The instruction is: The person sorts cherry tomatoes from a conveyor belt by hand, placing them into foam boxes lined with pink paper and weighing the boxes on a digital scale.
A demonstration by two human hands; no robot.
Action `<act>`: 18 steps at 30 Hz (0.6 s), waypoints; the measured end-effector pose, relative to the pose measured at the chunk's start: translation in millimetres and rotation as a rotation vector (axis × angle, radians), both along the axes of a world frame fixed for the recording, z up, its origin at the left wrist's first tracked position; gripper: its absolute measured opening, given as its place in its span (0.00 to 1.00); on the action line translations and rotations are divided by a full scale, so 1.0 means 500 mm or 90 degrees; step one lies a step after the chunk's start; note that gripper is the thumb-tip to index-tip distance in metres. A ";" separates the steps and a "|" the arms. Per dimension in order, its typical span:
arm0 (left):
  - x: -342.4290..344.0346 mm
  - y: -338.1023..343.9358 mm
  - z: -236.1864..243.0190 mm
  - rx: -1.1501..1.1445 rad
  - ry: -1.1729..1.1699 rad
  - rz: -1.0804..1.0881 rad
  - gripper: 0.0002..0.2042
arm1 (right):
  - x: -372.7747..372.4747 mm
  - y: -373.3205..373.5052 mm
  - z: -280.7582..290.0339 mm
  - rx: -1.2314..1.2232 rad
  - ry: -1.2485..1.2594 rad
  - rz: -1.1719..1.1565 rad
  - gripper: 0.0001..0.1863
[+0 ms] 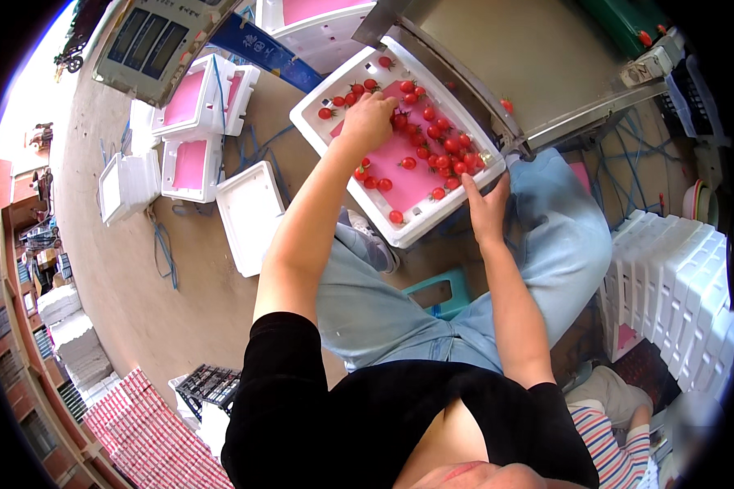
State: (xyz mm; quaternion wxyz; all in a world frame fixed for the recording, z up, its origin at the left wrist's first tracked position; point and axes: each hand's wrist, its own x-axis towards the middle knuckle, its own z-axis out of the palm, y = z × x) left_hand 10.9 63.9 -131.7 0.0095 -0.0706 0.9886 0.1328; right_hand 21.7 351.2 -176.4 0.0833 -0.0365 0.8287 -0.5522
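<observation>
A white foam box [428, 224] rests tilted in front of me, lined with pink sheet [395, 155]. Red cherry tomatoes [453, 147] with green stems lie loose in it, thickest toward the right side. My left hand [369, 121] reaches over the box's left part, fingers curled together with tomatoes at their tips. Whatever is inside those fingers is hidden. At the near right rim, my right hand [489, 208] grips the box, its thumb inside by the tomatoes and its fingers along the outer wall.
A metal-edged tray [506, 57] stands beyond the box, and a scale with a display [151, 49] is at upper left. White foam boxes [189, 167] and a lid [249, 216] lie leftward. A teal stool [444, 293] sits below me. Stacked foam boxes [669, 285] and another person [612, 420] are at right.
</observation>
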 end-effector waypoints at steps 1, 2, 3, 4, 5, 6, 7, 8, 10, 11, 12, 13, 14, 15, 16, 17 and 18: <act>0.002 0.004 0.007 0.002 0.003 0.006 0.18 | 0.001 0.006 0.001 0.009 -0.011 -0.011 0.39; 0.008 0.008 0.014 0.031 -0.008 0.022 0.19 | 0.004 0.014 0.003 0.018 -0.021 -0.022 0.40; 0.022 0.000 0.021 0.054 -0.019 0.043 0.19 | 0.013 0.010 0.010 0.067 0.040 -0.023 0.40; 0.036 -0.008 0.030 0.077 -0.030 0.064 0.19 | 0.019 0.016 0.020 0.084 0.096 0.003 0.39; 0.047 -0.017 0.033 0.106 -0.005 0.095 0.19 | 0.025 0.027 0.033 0.101 0.153 0.028 0.39; 0.059 -0.025 0.043 0.175 -0.003 0.133 0.19 | 0.034 0.029 0.057 0.115 0.210 0.055 0.38; 0.067 -0.031 0.053 0.245 -0.002 0.169 0.19 | 0.042 0.032 0.074 0.168 0.268 0.111 0.35; 0.076 -0.037 0.062 0.316 0.000 0.206 0.19 | 0.050 0.034 0.089 0.219 0.325 0.167 0.33; 0.092 -0.048 0.073 0.443 0.040 0.220 0.18 | 0.060 0.022 0.116 0.268 0.399 0.272 0.29; 0.103 -0.057 0.079 0.507 0.056 0.239 0.17 | 0.072 0.002 0.126 0.262 0.413 0.321 0.28; 0.105 -0.054 0.091 0.576 0.072 0.253 0.16 | 0.082 -0.012 0.134 0.262 0.427 0.366 0.27; 0.109 -0.041 0.112 0.733 0.120 0.266 0.12 | 0.085 -0.021 0.133 0.311 0.415 0.389 0.32; 0.112 -0.032 0.136 0.783 0.136 0.265 0.11 | 0.087 -0.032 0.131 0.361 0.418 0.365 0.34; 0.124 -0.032 0.169 0.826 0.157 0.268 0.10 | 0.092 -0.050 0.131 0.403 0.423 0.345 0.36; 0.132 -0.031 0.192 0.872 0.178 0.269 0.09 | 0.091 -0.062 0.128 0.448 0.427 0.323 0.38; 0.136 -0.029 0.205 0.894 0.211 0.275 0.07 | 0.082 -0.075 0.111 0.502 0.382 0.334 0.43; 0.144 -0.039 0.214 0.920 0.234 0.289 0.07 | 0.082 -0.101 0.109 0.542 0.347 0.341 0.43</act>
